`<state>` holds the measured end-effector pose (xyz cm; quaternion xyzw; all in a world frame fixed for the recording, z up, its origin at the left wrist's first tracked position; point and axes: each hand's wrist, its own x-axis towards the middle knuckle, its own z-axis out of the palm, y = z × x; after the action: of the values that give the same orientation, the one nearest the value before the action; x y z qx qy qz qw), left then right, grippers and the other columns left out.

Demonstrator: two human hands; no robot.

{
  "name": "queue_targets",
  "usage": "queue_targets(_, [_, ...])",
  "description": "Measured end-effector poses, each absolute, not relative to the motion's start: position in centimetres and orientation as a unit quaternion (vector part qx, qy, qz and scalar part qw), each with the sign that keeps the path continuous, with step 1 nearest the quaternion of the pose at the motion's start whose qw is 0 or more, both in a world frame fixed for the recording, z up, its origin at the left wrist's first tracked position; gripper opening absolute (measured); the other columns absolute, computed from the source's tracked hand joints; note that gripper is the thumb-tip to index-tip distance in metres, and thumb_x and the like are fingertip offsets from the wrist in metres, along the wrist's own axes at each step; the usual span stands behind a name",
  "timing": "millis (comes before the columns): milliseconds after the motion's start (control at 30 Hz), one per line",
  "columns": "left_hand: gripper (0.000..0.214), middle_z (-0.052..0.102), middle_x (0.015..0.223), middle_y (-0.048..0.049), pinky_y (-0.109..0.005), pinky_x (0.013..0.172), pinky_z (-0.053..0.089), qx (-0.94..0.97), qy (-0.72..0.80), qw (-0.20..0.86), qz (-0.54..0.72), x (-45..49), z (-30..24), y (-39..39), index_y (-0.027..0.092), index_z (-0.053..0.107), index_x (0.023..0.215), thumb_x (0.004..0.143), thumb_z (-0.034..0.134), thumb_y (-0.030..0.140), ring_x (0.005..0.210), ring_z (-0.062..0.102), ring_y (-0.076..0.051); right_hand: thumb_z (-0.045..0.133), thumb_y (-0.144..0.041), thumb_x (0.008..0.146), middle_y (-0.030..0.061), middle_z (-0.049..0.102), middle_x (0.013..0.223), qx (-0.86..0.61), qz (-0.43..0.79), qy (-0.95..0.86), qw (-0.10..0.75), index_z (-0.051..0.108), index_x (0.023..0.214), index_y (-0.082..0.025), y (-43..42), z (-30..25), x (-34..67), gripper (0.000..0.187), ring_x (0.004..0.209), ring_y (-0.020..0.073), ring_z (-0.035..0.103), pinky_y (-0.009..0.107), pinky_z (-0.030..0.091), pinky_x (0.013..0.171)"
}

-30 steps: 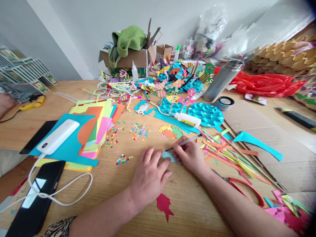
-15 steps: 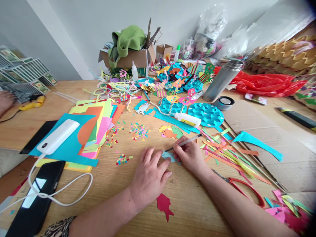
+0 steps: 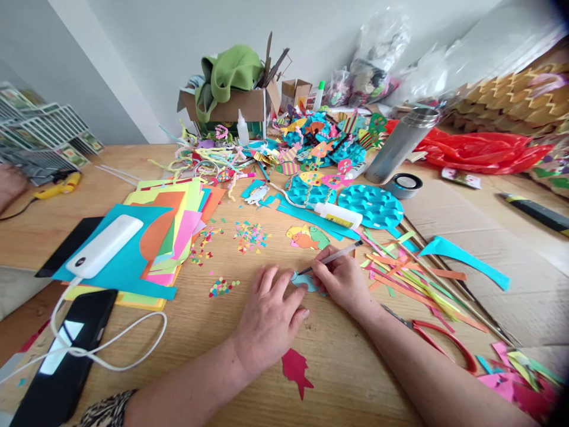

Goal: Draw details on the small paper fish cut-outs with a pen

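My right hand (image 3: 340, 279) is closed around a slim grey pen (image 3: 340, 252), its tip on a small light-blue paper cutout (image 3: 306, 281). A dark line shows near the cutout's left end. Flat on the table, my left hand (image 3: 271, 311) has its fingers stretched out, the fingertips pressing the cutout's near edge. Part of the cutout is hidden under both hands. Just beyond them lie paper fish (image 3: 306, 239) in yellow, orange and green. A dark red paper fish (image 3: 296, 371) rests on the table between my forearms.
Red-handled scissors (image 3: 444, 341) and paper strips (image 3: 413, 273) lie to the right. Confetti piles (image 3: 251, 236), stacked coloured paper (image 3: 171, 231), a white power bank (image 3: 104, 246) and a phone (image 3: 66, 356) are leftward. Beyond stand a glue bottle (image 3: 338, 215) lying down and a steel flask (image 3: 402, 145).
The pen tip has shifted very slightly over the light-blue cutout. Both hands otherwise keep their places.
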<state>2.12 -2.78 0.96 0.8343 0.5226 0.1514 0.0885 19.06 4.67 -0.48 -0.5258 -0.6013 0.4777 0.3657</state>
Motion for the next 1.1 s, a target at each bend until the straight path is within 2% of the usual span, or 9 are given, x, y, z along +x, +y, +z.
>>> queue_targets(1100, [0.034, 0.051, 0.133, -0.0071, -0.056, 0.111, 0.032, 0.833, 0.525, 0.095, 0.146, 2.12, 0.89, -2.82, 0.026, 0.060, 0.124, 0.091, 0.061, 0.032, 0.127, 0.037, -0.032, 0.055, -0.023, 0.077, -0.0026, 0.057, 0.051, -0.509, 0.476, -0.614, 0.370, 0.050, 0.065, -0.021, 4.67, -0.64, 19.05, 0.013, 0.039, 0.0116, 0.051, 0.022, 0.038, 0.038])
